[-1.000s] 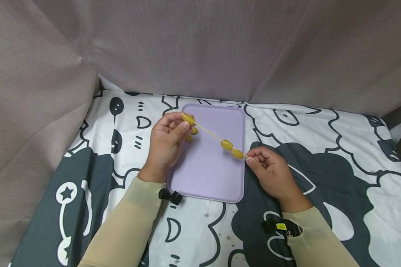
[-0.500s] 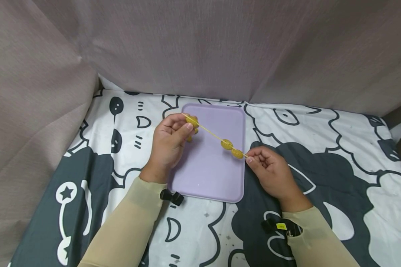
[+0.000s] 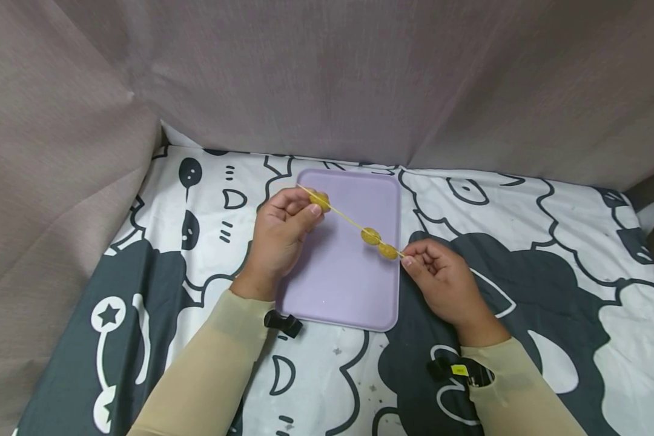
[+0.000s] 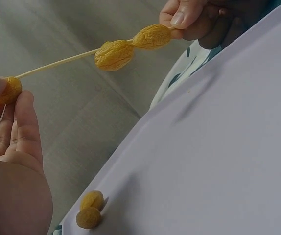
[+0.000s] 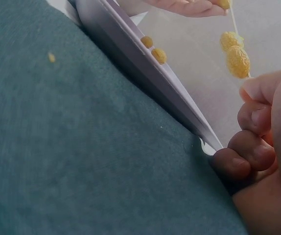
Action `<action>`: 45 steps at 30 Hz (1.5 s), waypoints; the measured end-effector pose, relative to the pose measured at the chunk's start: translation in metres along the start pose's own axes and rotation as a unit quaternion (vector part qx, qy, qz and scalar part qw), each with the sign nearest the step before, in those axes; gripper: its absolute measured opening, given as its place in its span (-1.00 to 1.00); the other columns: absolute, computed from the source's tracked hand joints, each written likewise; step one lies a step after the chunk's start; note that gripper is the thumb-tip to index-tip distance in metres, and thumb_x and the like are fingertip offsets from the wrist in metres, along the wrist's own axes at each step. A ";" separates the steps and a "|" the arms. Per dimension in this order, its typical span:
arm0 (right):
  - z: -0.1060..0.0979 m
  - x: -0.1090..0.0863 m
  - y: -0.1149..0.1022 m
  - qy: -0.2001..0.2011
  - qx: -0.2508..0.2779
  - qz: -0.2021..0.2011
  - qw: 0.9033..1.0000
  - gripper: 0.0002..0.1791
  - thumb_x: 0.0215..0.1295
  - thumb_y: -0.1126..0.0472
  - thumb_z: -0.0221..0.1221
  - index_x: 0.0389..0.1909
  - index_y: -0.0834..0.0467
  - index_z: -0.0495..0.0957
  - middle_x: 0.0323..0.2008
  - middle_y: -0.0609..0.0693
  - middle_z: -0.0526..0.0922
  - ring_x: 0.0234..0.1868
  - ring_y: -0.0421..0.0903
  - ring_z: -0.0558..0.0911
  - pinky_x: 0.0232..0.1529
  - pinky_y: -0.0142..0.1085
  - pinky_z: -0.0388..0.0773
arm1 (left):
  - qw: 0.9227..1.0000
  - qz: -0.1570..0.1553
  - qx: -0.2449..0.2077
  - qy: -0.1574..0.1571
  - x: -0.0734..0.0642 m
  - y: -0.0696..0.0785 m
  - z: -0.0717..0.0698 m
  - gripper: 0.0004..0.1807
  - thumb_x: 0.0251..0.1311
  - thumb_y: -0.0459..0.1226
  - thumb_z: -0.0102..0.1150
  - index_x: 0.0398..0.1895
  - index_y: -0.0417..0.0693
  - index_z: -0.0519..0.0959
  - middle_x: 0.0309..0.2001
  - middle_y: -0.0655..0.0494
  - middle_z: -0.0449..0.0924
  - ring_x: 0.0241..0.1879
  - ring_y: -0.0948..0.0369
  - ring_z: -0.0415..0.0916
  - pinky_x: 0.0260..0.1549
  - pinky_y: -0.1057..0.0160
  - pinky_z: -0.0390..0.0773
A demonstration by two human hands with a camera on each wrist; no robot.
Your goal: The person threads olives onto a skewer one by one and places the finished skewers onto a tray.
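My right hand [image 3: 441, 281] pinches one end of a thin wooden skewer [image 3: 344, 217] between thumb and fingers. Two wrinkled yellow dried fruits, a farther one [image 3: 370, 236] and a nearer one [image 4: 152, 36], sit on the skewer close to that hand. At the skewer's other end, my left hand [image 3: 283, 233] pinches a third yellow dried fruit [image 3: 320, 201]. The skewer's tip shows past this fruit in the head view. Two loose dried fruits, one yellow [image 4: 92, 199] and one browner [image 4: 88, 218], lie touching on the tray; the left hand hides them in the head view.
Beneath the hands lies a lilac rectangular tray [image 3: 343, 297] with a low rim. It rests on a black-and-white cartoon-patterned cloth [image 3: 316, 369]. A grey-brown fabric curtain [image 3: 305, 79] hangs behind and along the left side.
My left hand has moved a little to the right, sliding its fruit along the skewer away from the tip. The loose fruits have become hidden behind it. My right hand has barely moved.
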State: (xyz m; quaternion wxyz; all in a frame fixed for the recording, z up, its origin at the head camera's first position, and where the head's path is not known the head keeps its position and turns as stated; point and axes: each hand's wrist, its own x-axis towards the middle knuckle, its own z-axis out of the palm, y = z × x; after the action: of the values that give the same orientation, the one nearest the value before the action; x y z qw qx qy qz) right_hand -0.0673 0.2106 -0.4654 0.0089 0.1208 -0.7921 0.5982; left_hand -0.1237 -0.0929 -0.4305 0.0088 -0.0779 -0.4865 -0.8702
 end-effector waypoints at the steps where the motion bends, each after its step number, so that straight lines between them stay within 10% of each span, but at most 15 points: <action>1: 0.000 0.000 0.000 0.000 0.000 0.000 1.000 -0.94 0.59 0.46 0.26 -0.03 0.34 0.67 -0.49 -0.17 0.53 -0.55 -0.24 0.42 -0.58 -0.32 0.42 | 1.000 0.000 0.000 -0.001 0.000 0.000 0.000 -0.57 0.42 -0.69 0.10 -0.07 0.03 0.70 -0.04 0.11 0.89 -0.02 0.24 0.83 0.02 0.35 0.83; 45: -0.001 0.001 -0.002 -0.001 -0.009 0.010 1.000 -0.94 0.60 0.44 0.26 -0.03 0.34 0.67 -0.47 -0.16 0.54 -0.53 -0.25 0.44 -0.56 -0.36 0.44 | 0.989 -0.011 0.140 -0.037 -0.006 -0.002 0.004 -0.79 0.36 -0.59 0.38 -0.01 -0.28 0.68 0.06 -0.12 0.86 0.04 0.17 0.85 0.19 0.23 0.84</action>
State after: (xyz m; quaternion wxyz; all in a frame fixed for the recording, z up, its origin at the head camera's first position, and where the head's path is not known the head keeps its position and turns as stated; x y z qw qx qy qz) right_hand -0.0677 0.2111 -0.4628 0.0029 0.1138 -0.7988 0.5908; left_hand -0.1179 -0.0887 -0.4310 -0.0077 -0.1029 -0.6040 -0.7903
